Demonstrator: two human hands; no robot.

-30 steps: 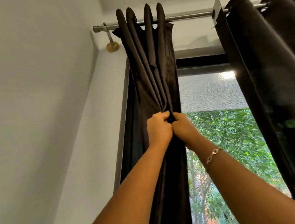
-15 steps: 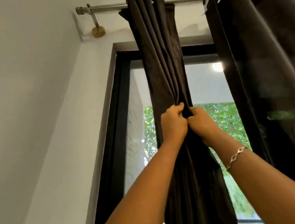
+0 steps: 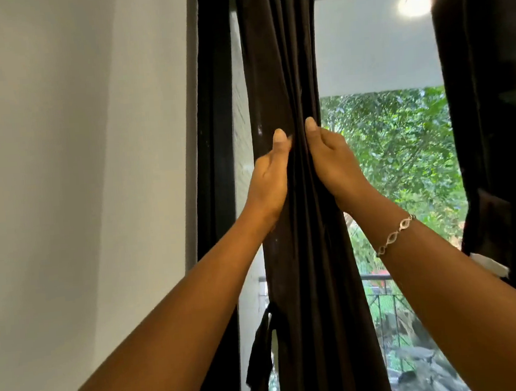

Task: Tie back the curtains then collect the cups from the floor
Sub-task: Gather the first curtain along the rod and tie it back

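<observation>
Head view: a dark gathered curtain (image 3: 302,253) hangs as a vertical column before the window (image 3: 379,60). Left hand (image 3: 267,179) and right hand (image 3: 336,163) clasp it from either side, thumbs on the front, fingers hidden behind. A dark tie strip (image 3: 260,360) dangles low at its left edge, nearer the left hand, likely next to be reached.

A black window frame (image 3: 214,136) stands upright just left of the left hand (image 3: 267,175), set in a white wall (image 3: 75,149) further left. The dark curtain (image 3: 280,68) hangs in front of it, between the left hand and the right hand (image 3: 336,160), and its top runs out above the view. A dark cloth strip (image 3: 260,360) dangles well below the left hand, beside the frame.
</observation>
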